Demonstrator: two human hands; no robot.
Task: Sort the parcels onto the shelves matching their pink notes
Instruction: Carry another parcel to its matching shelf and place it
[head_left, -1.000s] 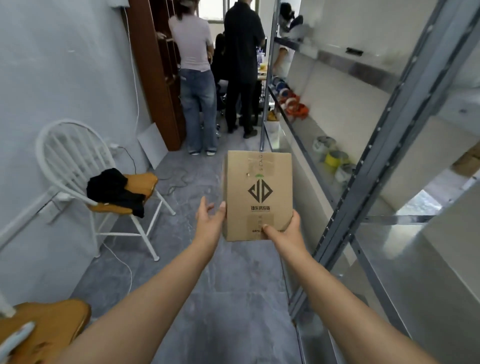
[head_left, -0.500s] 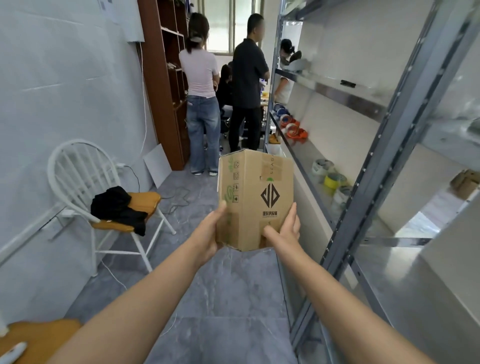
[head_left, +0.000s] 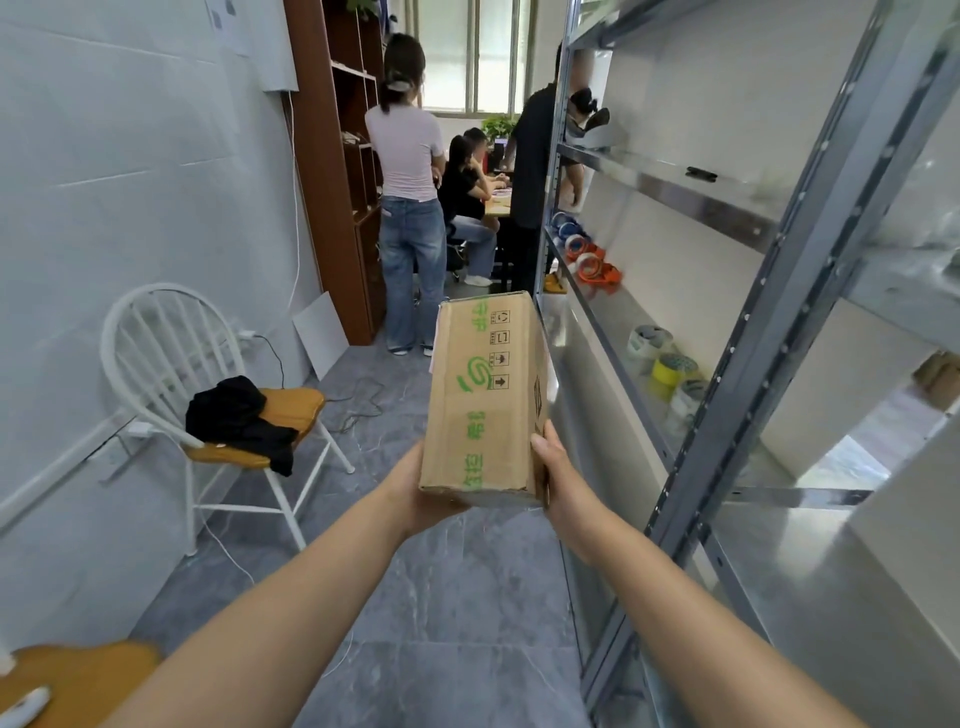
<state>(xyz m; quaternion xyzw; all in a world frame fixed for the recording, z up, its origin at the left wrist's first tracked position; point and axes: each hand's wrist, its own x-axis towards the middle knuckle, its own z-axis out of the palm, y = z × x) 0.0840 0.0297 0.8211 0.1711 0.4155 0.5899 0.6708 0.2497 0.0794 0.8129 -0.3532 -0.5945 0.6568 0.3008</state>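
Note:
I hold a brown cardboard parcel (head_left: 485, 400) in front of me at chest height, its narrow side with green print facing me. My left hand (head_left: 415, 499) supports its lower left edge from beneath. My right hand (head_left: 558, 475) presses flat against its right face. A thin pink edge shows along the parcel's upper left side. The grey metal shelf rack (head_left: 769, 332) stands close on my right, its nearest upright just beyond my right forearm.
Rolls of tape (head_left: 662, 364) and orange dispensers (head_left: 597, 265) lie on a middle shelf. A white chair (head_left: 171, 358) with black cloth (head_left: 239, 421) stands at the left wall. Several people (head_left: 410, 208) stand and sit at the aisle's far end. Cables trail on the floor.
The parcel has turned about its upright axis, so the logo face now points right and the green-printed side faces me. My left hand has slid under it. The camera has tilted upward.

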